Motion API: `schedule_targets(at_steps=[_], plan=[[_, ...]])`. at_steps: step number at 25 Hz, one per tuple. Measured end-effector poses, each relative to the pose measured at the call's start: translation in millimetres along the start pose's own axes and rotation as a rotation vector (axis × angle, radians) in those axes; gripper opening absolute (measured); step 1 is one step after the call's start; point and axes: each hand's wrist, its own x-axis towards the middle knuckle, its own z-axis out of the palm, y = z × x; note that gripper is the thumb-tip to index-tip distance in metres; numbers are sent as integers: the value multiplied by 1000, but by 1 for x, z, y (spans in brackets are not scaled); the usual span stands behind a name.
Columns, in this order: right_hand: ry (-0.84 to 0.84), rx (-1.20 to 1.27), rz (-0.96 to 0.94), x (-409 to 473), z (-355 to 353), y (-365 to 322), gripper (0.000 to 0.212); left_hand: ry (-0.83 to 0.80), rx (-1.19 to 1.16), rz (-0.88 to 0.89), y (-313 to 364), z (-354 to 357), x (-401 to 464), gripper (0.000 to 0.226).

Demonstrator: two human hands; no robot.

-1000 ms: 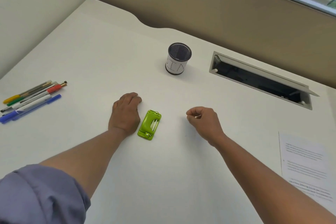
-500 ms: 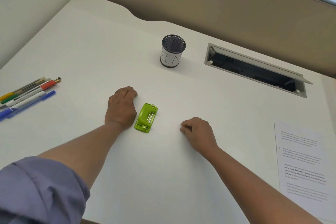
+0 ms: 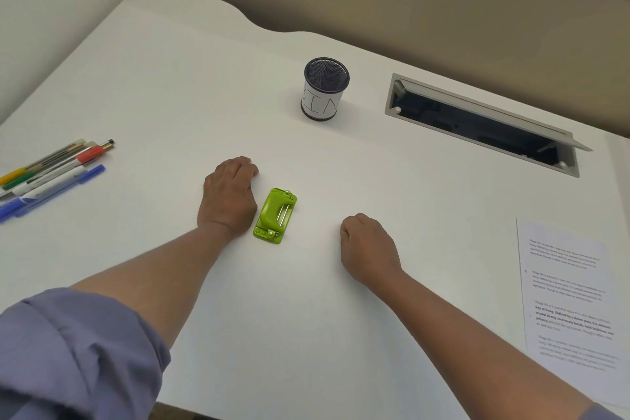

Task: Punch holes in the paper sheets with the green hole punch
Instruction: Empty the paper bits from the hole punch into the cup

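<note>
The left hand (image 3: pixel 229 196) rested palm-down on the counter (image 3: pixel 170 85), fingers loosely curled, holding nothing. Just beside it lay the green hole punch (image 3: pixel 274 215), long axis running away from the person. The right hand (image 3: pixel 368 247) lay fisted, empty. Printed paper sheets (image 3: pixel 569 297) sat far right.
</note>
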Motion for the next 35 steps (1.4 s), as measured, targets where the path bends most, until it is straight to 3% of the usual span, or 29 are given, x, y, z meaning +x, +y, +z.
schedule_targets(at_steps=[3,6,11,17,21,24,30,35], plan=[[-92,-118,-44,1,2,-1,12,-4,-1,-5,-1,0,0,28],[-170,-50,-26,9,-2,2,14,-1,-3,1,0,-1,0,28],[-136,858,374,41,-34,8,23,-6,-4,-7,1,-1,0,27],[108,1310,346,104,-82,-16,15,-4,-6,-10,0,-1,0,28],[223,1202,205,159,-121,-33,9,7,-8,-11,0,-1,0,28],[285,1019,194,196,-137,-40,16,14,-4,-6,0,-1,0,29],[292,565,129,240,-135,-39,18,17,-8,-5,0,0,1,32],[265,400,89,254,-128,-34,14,27,-6,6,-2,1,1,32]])
